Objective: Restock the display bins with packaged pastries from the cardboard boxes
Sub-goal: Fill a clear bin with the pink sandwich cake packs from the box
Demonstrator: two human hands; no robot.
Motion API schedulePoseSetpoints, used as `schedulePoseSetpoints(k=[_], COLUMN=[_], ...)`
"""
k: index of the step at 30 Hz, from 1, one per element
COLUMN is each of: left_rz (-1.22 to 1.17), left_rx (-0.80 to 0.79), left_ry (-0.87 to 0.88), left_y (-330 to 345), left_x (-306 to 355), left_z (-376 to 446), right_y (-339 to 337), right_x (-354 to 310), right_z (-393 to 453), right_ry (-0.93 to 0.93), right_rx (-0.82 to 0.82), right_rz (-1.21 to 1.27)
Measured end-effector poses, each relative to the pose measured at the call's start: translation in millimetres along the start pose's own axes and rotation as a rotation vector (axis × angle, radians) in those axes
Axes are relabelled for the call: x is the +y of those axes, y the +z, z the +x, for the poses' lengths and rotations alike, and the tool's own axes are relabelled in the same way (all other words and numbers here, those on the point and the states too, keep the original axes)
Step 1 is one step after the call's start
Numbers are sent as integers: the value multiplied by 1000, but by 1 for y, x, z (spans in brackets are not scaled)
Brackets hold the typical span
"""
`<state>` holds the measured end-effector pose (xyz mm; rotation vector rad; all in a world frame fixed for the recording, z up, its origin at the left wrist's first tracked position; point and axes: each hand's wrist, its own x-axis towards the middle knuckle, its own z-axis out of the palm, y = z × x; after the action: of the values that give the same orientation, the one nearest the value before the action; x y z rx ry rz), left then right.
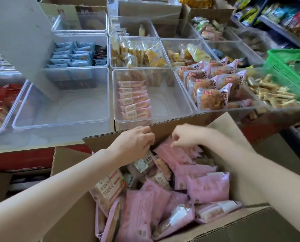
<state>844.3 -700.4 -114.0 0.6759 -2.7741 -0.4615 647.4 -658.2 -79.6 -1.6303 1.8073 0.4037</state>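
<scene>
Both hands are down at the far end of the open cardboard box (215, 229), the left hand (135, 142) and right hand (185, 137) each curled onto the pink pastry packets (206, 187) heaped loosely there. The slick wrappers could slide from a thin pinch and spill. In the clear bin (163, 117) beyond, a neat row (134, 100) lies with long sides running left to right.

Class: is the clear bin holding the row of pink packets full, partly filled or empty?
Partly filled: the clear bin holds one row of pink packets at its left; its right is bare.
</scene>
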Motion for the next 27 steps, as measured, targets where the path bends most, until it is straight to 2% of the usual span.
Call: schedulePoseSetpoints(k=[2,5,8,10,11,13,14,16,18,20,23,25,27], left_rz=[14,30,56,-3,-119,-545,-748,-967,-1149,-1355,-1601,-1522,-1283], left_rx=[-95,-189,-292,-357,-404,-525,-578,-663,-702,-636,-258,23,160], left_ry=[-4,-89,-189,-340,-486,-826,-937,-979,-950,-915,-831,-787,-751], left_y=[9,10,-1,-6,-8,-18,-27,-49,-73,-94,-118,-129,-134], left_x=[0,0,2,0,-1,2,4,4,-1,-10,-23,-30,-35], left_z=[-7,-13,-9,-3,1,8,11,15,19,24,37,45,48], right_y=[31,57,61,55,49,28,14,-20,-53,-76,-92,-97,-105], right_x=[5,8,2,-2,-4,-12,-19,-34,-47,-58,-73,-75,-71], right_z=[14,35,40,34,29,15,6,-17,-37,-49,-53,-49,-43], right_ry=[153,240,200,119,64,-83,-149,-249,-305,-358,-435,-486,-522], right_rx=[23,91,104,142,154,116,83,72,186,382,750,800,708], right_rz=[-187,-68,-38,-62,-36,40,89,132,94,4,-196,-203,-79])
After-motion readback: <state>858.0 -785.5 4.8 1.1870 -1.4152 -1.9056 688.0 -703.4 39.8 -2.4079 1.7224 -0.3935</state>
